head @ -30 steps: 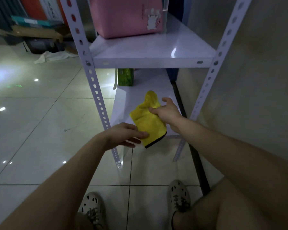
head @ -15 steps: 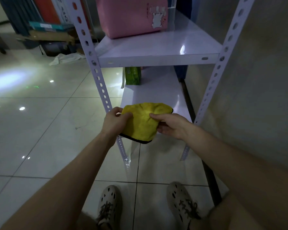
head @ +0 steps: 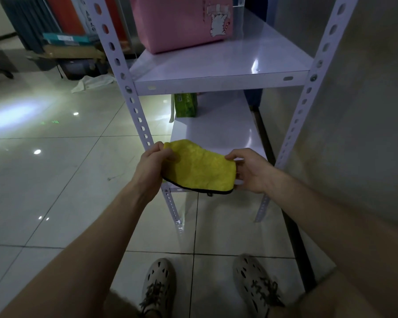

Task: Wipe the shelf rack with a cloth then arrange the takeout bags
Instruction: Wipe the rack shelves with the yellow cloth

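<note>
The yellow cloth (head: 199,167) is held in the air at the front edge of the lower shelf (head: 218,134) of the shelf rack (head: 133,104), clear of the shelf surface. It appears to be folded into a rough oblong, though the dim light leaves the layers uncertain. A dark border runs along its lower edge.

The left hand (head: 153,165) grips the left end of the cloth, with the fingers curled round the fabric. The right hand (head: 251,171) pinches the right end, with the thumb over the upper edge and the fingers behind the fabric. The hands are apart, and the cloth spans the gap between them.

The rack is white metal with perforated upright posts. Two levels are in view:
- Lower shelf: a green takeout bag (head: 185,107) stands upright at the rear left. Its print is too blurred to read.
- Upper shelf (head: 228,65): a pink bag (head: 182,21) with a cartoon label stands at the rear left.

A plain wall (head: 365,111) stands just beside the right side of the rack. The rack stands on a glossy tiled floor (head: 55,180). Two perforated shoes (head: 157,283) are planted on the tiles below the arms. Well apart, at the far left, stacked cartons (head: 71,45) sit against the background, with a white rag (head: 92,82) lying on the floor in front of them.
</note>
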`<state>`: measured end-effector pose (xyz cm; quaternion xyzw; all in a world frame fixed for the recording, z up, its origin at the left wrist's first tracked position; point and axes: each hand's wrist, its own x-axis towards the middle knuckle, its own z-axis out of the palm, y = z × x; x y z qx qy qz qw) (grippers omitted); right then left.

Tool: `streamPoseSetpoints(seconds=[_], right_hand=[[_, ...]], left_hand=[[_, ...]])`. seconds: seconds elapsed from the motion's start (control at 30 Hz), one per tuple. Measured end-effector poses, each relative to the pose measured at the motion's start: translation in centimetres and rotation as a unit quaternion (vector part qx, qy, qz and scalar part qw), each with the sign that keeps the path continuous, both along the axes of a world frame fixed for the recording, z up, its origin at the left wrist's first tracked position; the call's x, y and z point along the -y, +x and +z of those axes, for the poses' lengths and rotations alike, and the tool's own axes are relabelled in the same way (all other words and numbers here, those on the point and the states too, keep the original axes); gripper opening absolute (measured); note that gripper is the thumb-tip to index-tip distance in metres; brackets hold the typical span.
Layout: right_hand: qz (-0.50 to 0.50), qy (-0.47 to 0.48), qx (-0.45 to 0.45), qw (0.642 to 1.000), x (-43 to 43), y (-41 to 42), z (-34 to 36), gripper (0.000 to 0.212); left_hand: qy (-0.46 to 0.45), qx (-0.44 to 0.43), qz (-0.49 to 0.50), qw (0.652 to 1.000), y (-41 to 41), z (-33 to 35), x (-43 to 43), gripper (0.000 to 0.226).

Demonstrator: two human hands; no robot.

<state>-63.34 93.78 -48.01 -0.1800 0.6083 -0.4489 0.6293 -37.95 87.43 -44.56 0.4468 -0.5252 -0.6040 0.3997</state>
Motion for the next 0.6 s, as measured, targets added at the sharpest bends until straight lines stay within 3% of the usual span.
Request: streamPoseSetpoints(seconds=[0.1, 0.2, 0.33, 0.43, 0.5, 0.6], right_hand=[[0.039, 0.007, 0.046, 0.998, 0.0, 0.1, 0.4, 0.061], [0.028, -0.029, 0.079, 0.996, 0.2, 0.8, 0.7, 0.056], [-0.018, -0.087, 0.125, 0.988, 0.7, 1.7, 0.8, 0.034], [-0.044, -0.115, 0.13, 0.984, 1.2, 2.2, 1.2, 0.027], [-0.053, -0.123, 0.114, 0.984, 1.3, 2.2, 1.4, 0.031], [-0.064, -0.137, 0.109, 0.982, 1.3, 2.2, 1.7, 0.036]], left_hand=[[0.017, -0.069, 0.003, 0.998, 0.8, 0.1, 0.5, 0.016], [0.07, -0.123, 0.036, 0.989, 1.6, 0.0, 1.2, 0.032], [0.067, -0.083, 0.117, 0.987, 2.0, -0.2, 1.6, 0.026], [0.028, -0.024, 0.123, 0.992, 2.3, 0.2, 1.6, 0.022], [-0.004, 0.007, 0.125, 0.992, 2.4, 0.2, 1.5, 0.03], [-0.04, 0.014, 0.103, 0.994, 2.6, -0.4, 1.5, 0.02]])
